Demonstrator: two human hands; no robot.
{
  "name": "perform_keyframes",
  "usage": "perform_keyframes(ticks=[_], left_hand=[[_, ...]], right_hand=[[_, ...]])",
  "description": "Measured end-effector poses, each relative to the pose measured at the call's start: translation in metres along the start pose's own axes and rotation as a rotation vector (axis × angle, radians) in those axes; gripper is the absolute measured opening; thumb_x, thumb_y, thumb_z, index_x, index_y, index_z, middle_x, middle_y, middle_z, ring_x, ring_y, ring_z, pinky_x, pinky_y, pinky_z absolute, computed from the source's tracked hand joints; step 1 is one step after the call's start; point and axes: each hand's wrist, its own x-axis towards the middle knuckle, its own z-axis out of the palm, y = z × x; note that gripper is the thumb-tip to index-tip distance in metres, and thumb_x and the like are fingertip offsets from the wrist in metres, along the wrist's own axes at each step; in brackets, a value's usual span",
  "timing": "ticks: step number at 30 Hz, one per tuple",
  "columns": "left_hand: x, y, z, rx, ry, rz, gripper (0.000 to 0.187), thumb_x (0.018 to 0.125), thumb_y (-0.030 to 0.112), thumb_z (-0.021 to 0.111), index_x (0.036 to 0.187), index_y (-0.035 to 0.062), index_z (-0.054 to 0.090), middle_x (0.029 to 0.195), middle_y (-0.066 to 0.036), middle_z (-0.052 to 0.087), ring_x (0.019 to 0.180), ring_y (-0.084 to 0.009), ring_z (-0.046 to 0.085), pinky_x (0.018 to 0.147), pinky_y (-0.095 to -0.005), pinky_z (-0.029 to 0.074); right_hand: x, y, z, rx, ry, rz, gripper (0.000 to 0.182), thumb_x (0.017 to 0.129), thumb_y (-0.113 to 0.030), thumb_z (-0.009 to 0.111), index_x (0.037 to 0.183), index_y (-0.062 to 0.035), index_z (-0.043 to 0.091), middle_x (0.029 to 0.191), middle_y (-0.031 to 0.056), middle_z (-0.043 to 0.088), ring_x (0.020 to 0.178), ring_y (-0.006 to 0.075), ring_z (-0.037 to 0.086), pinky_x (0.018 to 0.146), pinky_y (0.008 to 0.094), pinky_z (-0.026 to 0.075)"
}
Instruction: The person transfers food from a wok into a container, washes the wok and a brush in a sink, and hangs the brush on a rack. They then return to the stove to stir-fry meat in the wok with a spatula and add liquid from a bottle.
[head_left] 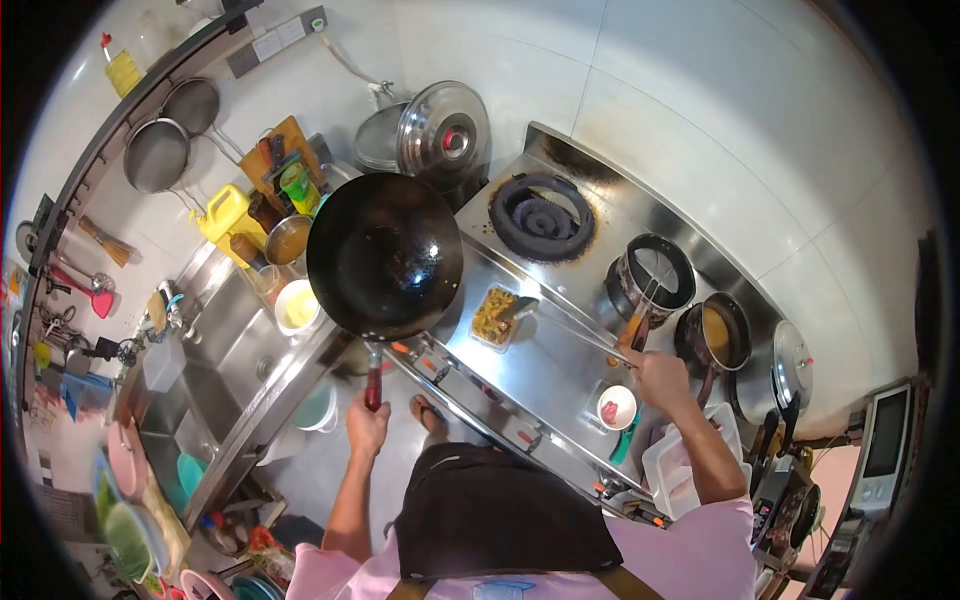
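Note:
My left hand (pixel 367 424) is wrapped round the wooden handle of a dark wok (pixel 380 250), its inside facing up and bare apart from a shine and tiny specks. The wok is away from the burner, in view between sink and stove. My right hand (pixel 660 383) grips a long-handled wok spatula (pixel 572 325), whose blade is at the right edge of a clear plastic box (pixel 490 337). Yellow-brown chopped food (pixel 494 312) fills that box on the steel stove top. Near my right hand stands a white cup (pixel 617 408) with something pink inside.
A black burner (pixel 541 217) lies behind the box. To the right are a pot (pixel 655 272), a pan of brown liquid (pixel 718 330) and a white plastic bin (pixel 690 462). The steel sink (pixel 240 345) is at left, with a yellow jug (pixel 228 215) and a white bowl (pixel 297 306) nearby.

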Motion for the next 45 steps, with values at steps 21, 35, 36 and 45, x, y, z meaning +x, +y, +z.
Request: perform_keyframes(ticks=[21, 35, 36, 45], left_hand=[[-0.018, 0.002, -0.054, -0.256, -0.134, -0.168, 0.013, 0.084, 0.006, 0.063, 0.085, 0.0022, 0.051, 0.055, -0.003, 0.051, 0.039, -0.0127, 0.048, 0.036, -0.0292, 0.037], [-0.024, -0.069, -0.157, -0.375, -0.131, -0.197, 0.015, 0.082, 0.007, 0.065, 0.088, 0.0021, 0.053, 0.057, -0.001, 0.050, 0.041, -0.0112, 0.047, 0.037, -0.0291, 0.038], [-0.025, -0.075, -0.166, -0.396, -0.160, -0.186, 0.015, 0.082, 0.007, 0.065, 0.089, 0.0021, 0.053, 0.057, -0.001, 0.050, 0.041, -0.0112, 0.047, 0.037, -0.0291, 0.038], [-0.050, -0.123, -0.302, -1.016, -0.437, -0.416, 0.013, 0.088, 0.011, 0.066, 0.087, 0.0060, 0.053, 0.061, 0.002, 0.049, 0.042, -0.0075, 0.044, 0.038, -0.0255, 0.038]], right_hand=[[-0.074, -0.060, 0.110, 1.131, 0.223, 0.408, 0.038, 0.097, -0.018, 0.058, 0.130, 0.0003, 0.059, 0.072, -0.0009, 0.058, 0.062, 0.0056, 0.050, 0.058, 0.0226, 0.043], [-0.067, -0.160, 0.230, 0.916, 0.317, 0.372, 0.042, 0.099, -0.018, 0.055, 0.137, -0.0013, 0.052, 0.064, -0.0012, 0.052, 0.054, 0.0095, 0.051, 0.049, 0.0293, 0.044], [-0.070, -0.160, 0.226, 1.120, 0.293, 0.456, 0.040, 0.099, -0.018, 0.055, 0.136, -0.0023, 0.053, 0.063, -0.0023, 0.050, 0.052, 0.0087, 0.049, 0.046, 0.0277, 0.041], [-0.016, -0.334, 0.151, 1.513, 0.065, 0.305, 0.019, 0.098, -0.015, 0.056, 0.116, -0.0085, 0.056, 0.061, -0.0051, 0.044, 0.042, 0.0041, 0.038, 0.033, 0.0224, 0.027]])
